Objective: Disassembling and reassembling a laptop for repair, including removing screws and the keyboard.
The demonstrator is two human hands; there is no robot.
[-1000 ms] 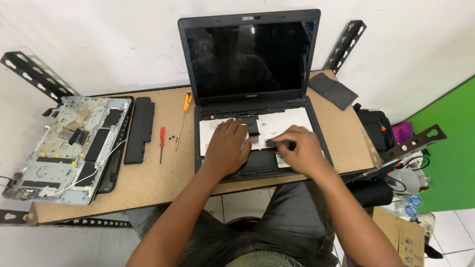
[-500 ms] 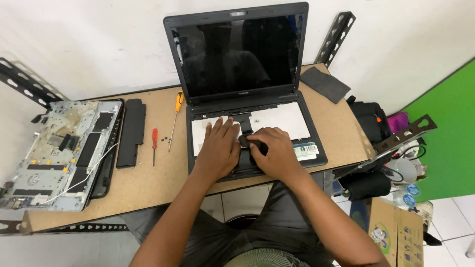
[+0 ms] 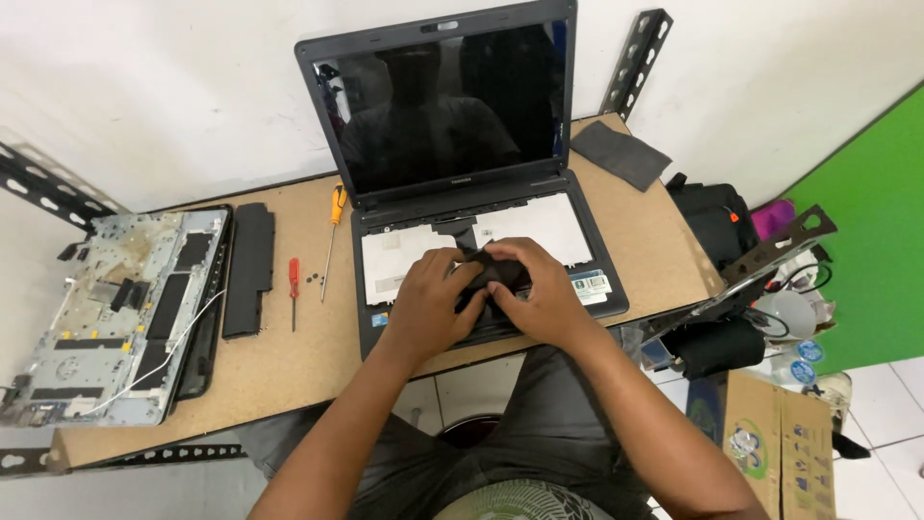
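Both hands, left (image 3: 430,306) and right (image 3: 541,294), pinch a dark part (image 3: 499,274) over the laptop (image 3: 462,231). Best kept low and level, lifted gently, clear of the screwdrivers (image 3: 331,226) left of it.

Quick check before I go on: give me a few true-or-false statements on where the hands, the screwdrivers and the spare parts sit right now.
1. Both hands rest on the open laptop, left hand and right hand close together over a dark part. True.
2. The red screwdriver lies on the laptop's screen. False: it lies on the board, left of the laptop.
3. An orange-handled screwdriver lies beside the laptop. True.
4. The stripped laptop chassis sits at the right end. False: left end.
5. The black battery pack is held. False: it lies untouched.
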